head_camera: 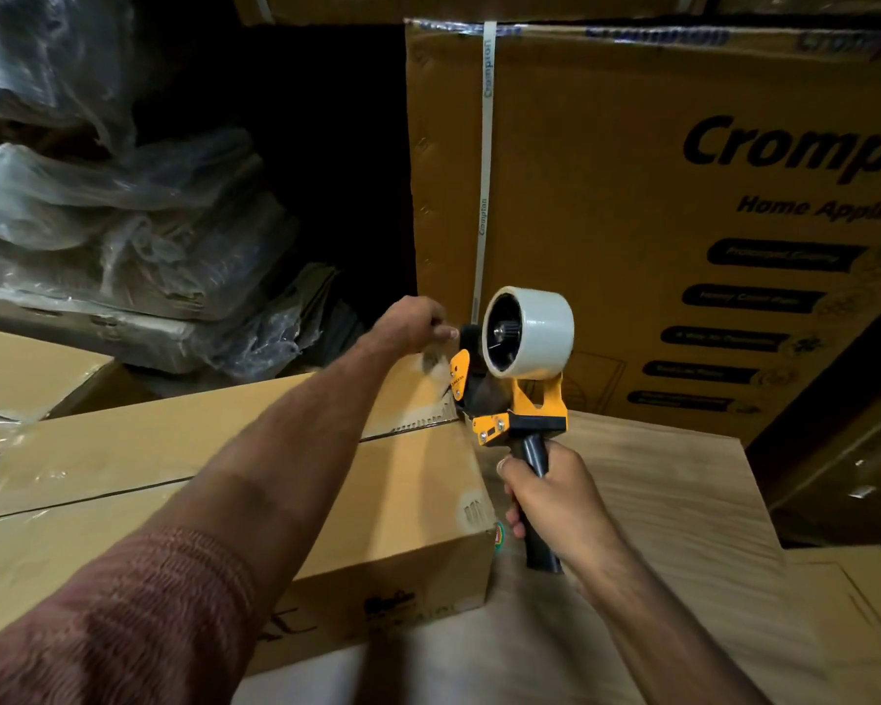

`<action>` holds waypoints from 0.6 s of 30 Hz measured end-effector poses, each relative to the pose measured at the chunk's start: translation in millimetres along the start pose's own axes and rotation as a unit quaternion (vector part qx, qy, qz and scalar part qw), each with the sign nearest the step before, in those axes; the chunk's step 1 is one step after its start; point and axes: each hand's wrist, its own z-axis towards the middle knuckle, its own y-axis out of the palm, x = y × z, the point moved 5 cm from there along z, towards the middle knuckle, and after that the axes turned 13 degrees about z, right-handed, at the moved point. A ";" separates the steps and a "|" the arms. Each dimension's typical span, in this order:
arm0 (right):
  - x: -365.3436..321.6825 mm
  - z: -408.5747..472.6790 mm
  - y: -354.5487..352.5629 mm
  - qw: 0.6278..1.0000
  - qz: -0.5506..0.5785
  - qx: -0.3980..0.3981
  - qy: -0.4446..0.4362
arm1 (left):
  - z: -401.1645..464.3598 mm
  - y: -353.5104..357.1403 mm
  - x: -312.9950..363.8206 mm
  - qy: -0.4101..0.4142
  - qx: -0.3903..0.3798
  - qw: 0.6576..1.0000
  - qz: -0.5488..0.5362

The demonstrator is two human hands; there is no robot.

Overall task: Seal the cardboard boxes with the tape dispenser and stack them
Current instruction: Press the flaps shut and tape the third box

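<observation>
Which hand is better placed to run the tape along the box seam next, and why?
The right hand: it already grips the tape dispenser by its handle at the far corner of the box. The left hand is only pinching near the dispenser's front.

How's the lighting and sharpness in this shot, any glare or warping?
Head view: dim warm light, black gap beside the Crompton box; glare on the plastic wrap; wide-angle bending at the edges; tape dispenser sharp, left hand slightly blurred.

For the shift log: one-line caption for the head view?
Right hand grips tape dispenser at cardboard box corner; left hand pinches near its front.
</observation>
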 end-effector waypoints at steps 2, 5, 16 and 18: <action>-0.9 2.4 2.9 1.000 0.003 0.005 0.000 | 4.0 3.8 -0.3 -0.008 -0.008 1.000 -0.009; -1.0 2.5 7.3 1.000 0.006 -0.001 0.010 | 9.1 10.3 -4.1 -0.013 -0.036 0.999 -0.002; 5.3 6.9 17.0 0.998 -0.035 -0.024 0.043 | 16.4 26.9 -21.3 -0.112 -0.171 0.977 -0.067; 6.1 5.7 18.6 0.998 -0.042 -0.024 0.042 | 14.7 26.9 -24.6 -0.157 -0.183 0.968 -0.072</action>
